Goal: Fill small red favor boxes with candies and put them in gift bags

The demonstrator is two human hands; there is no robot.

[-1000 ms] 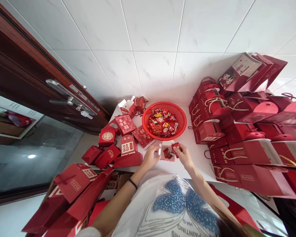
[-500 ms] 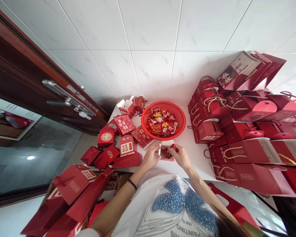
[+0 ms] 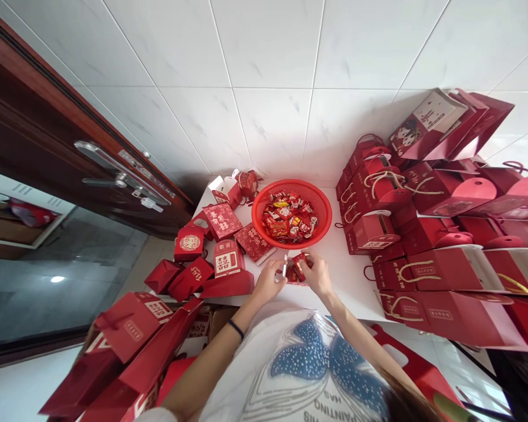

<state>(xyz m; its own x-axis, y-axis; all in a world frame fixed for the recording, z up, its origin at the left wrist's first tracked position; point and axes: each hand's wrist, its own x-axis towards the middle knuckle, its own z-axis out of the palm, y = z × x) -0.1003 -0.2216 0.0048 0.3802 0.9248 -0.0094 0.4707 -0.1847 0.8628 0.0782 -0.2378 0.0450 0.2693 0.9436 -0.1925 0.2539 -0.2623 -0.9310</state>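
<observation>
A small open gift box (image 3: 286, 265) with white inner flaps stands at the table's front, and red-wrapped sweets show inside it. My left hand (image 3: 268, 281) grips the left side of this box, fingers closed at its flap. Over the opening, my right hand (image 3: 317, 274) is closed on a red candy packet (image 3: 300, 264); my fingers cover part of it and of the box's right side. Just beyond my hands sits a round red plastic basket (image 3: 325, 225), with many wrapped sweets lying in it.
Red gift boxes (image 3: 222, 221) lie in a loose group to the left on the white table (image 3: 347, 281). More boxes (image 3: 134, 328) are heaped lower left. Tall stacks of handled boxes (image 3: 435, 266) line the right. Behind is a tiled wall (image 3: 273, 117); a wooden door (image 3: 57, 117) stands left.
My right hand has shifted slightly left and inward, bringing the candy packet over the box's opening. My left hand keeps its place on the box.
</observation>
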